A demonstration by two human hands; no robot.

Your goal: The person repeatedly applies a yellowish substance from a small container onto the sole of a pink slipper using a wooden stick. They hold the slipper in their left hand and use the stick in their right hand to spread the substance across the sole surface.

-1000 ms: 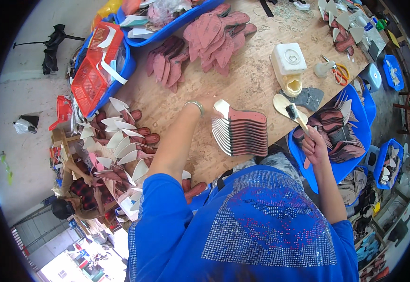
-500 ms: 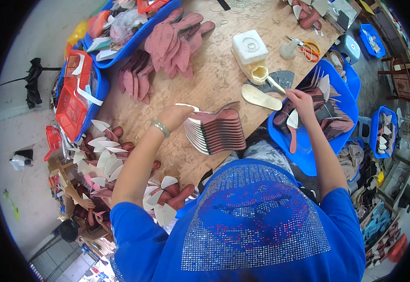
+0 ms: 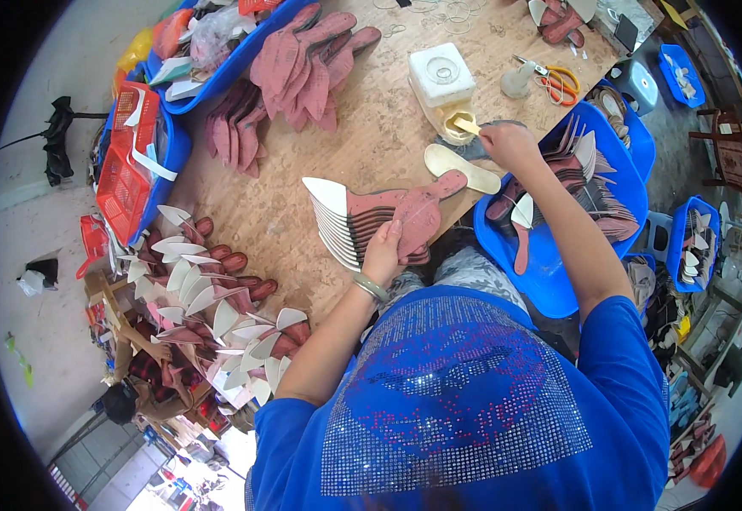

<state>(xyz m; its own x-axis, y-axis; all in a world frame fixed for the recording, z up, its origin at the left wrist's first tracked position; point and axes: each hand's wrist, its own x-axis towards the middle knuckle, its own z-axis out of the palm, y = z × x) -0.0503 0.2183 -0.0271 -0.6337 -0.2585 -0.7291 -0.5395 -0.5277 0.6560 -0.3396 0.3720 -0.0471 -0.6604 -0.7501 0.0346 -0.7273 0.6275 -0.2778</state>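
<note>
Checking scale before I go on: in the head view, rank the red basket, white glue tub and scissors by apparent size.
1. Red basket, largest.
2. White glue tub.
3. Scissors, smallest, though the fisheye shrinks things near the rim.

A squat white plastic jug (image 3: 442,81) with a round cap, open at its yellow-stained lower side, stands on the desk at about one o'clock. At eleven o'clock, crumpled clear plastic bags (image 3: 209,34) lie in a blue tray (image 3: 243,64). No labels, signs or screens show.

insole stack (image 3: 371,223) on table (image 3: 371,128) | glue tub (image 3: 444,89) behind | bin (image 3: 558,255) right
</note>
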